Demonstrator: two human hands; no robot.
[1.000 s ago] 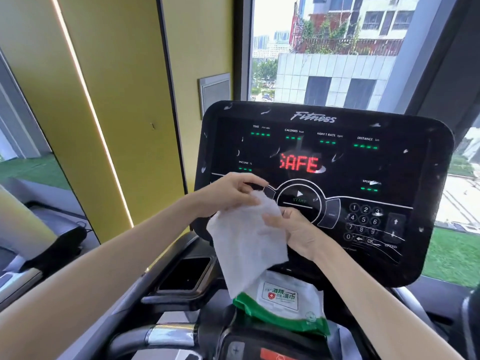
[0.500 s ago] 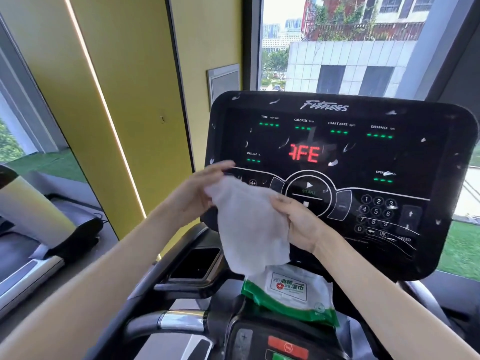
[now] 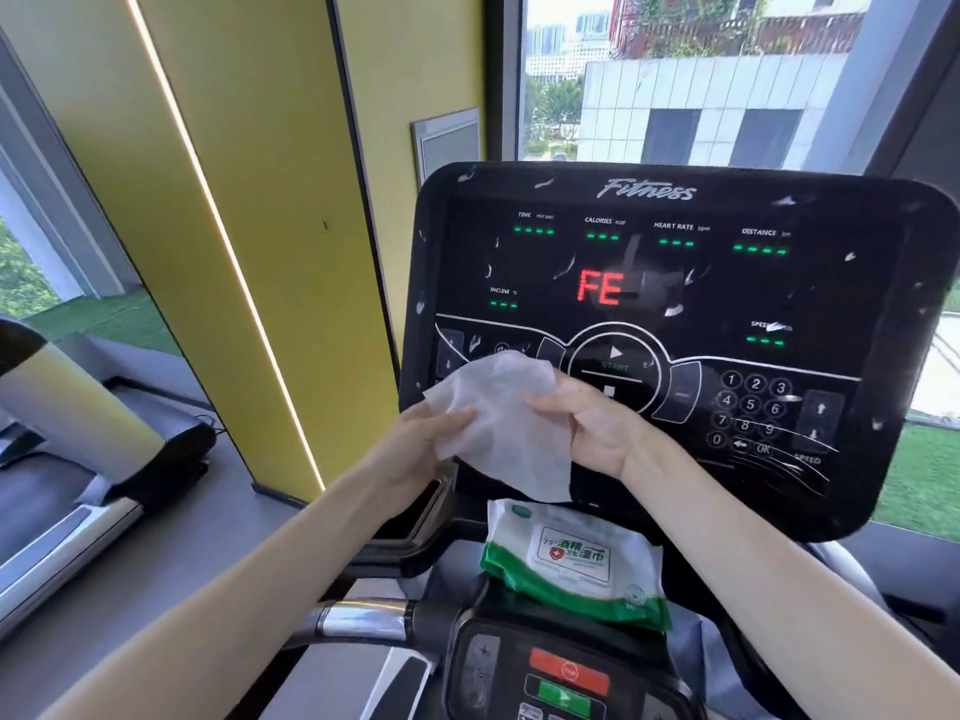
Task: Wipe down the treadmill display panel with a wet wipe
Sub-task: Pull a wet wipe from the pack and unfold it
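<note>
Left hand (image 3: 421,449) has been shifted lower along wet wipe (image 3: 501,428), now pinched at both side edges with right hand (image 3: 597,423); limp, light, judged best taken bunched.

I stood in a gym: my treadmill's display panel (image 3: 841,288) read "Fitness", a second treadmill (image 3: 78,459) sat to my left, tall windows (image 3: 550,70) faced city buildings (image 3: 727,111)
</note>
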